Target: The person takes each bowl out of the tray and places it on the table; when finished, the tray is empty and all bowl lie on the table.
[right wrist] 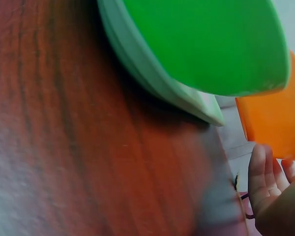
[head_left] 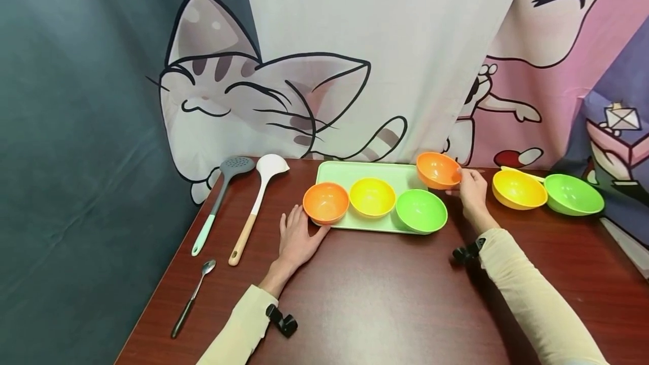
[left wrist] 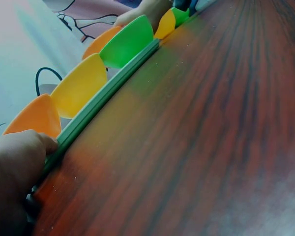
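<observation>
Holding a tilted orange plastic bowl (head_left: 437, 170) w/ our right hand (head_left: 472, 189), centre-right of frame, at the pale green rectangular tray's (head_left: 355, 172) far right corner; left hand (head_left: 296, 236) flat, fingers relaxed, touching tray's left end.

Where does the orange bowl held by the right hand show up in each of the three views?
Head: orange bowl tilted at the tray's far right corner.
Left wrist: orange sliver behind the green bowl.
Right wrist: right edge, above the fingers.
Shared landmark: the pale green tray.
</observation>
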`<move>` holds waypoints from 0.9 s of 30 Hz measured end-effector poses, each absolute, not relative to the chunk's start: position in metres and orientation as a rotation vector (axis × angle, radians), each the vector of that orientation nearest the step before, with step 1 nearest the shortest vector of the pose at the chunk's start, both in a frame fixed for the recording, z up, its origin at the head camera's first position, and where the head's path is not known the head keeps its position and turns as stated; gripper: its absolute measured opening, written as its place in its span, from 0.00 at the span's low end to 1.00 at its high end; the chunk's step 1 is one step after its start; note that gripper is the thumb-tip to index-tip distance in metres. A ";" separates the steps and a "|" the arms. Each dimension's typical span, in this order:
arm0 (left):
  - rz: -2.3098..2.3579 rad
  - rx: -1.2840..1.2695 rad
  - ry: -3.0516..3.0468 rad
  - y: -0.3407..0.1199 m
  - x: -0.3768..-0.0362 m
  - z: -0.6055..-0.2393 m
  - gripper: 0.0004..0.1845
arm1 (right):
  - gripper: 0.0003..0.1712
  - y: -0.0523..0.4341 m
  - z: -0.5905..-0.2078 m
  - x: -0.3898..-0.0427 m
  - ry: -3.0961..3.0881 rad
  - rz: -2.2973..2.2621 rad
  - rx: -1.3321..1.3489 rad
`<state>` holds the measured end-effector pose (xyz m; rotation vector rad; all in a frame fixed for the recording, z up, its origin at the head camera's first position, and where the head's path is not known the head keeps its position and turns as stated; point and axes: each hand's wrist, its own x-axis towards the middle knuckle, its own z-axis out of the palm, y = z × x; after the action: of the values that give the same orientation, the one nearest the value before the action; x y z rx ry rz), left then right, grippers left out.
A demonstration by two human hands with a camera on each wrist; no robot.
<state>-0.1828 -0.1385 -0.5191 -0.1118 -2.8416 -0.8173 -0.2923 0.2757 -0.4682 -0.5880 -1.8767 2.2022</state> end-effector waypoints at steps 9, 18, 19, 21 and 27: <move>-0.797 -0.120 -2.818 -0.138 -0.181 -0.517 0.46 | 0.04 0.272 -0.483 -0.292 -1.758 2.236 -0.604; -0.789 -0.132 -2.820 -0.136 -0.182 -0.518 0.45 | 0.03 0.281 -0.491 -0.284 -1.679 2.260 -0.654; -0.789 -0.135 -2.821 -0.136 -0.183 -0.517 0.46 | 0.03 0.283 -0.492 -0.284 -1.664 2.266 -0.662; -0.801 -0.133 -2.820 -0.135 -0.183 -0.516 0.46 | 0.04 0.285 -0.491 -0.283 -1.654 2.271 -0.668; -0.797 -0.102 -2.846 -0.137 -0.182 -0.516 0.46 | 0.03 0.286 -0.494 -0.283 -1.629 2.269 -0.645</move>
<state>-0.1824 -0.1365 -0.5162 -0.1023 -2.8456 -0.7971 -0.2834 0.2858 -0.4941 -0.6451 -1.6289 2.2685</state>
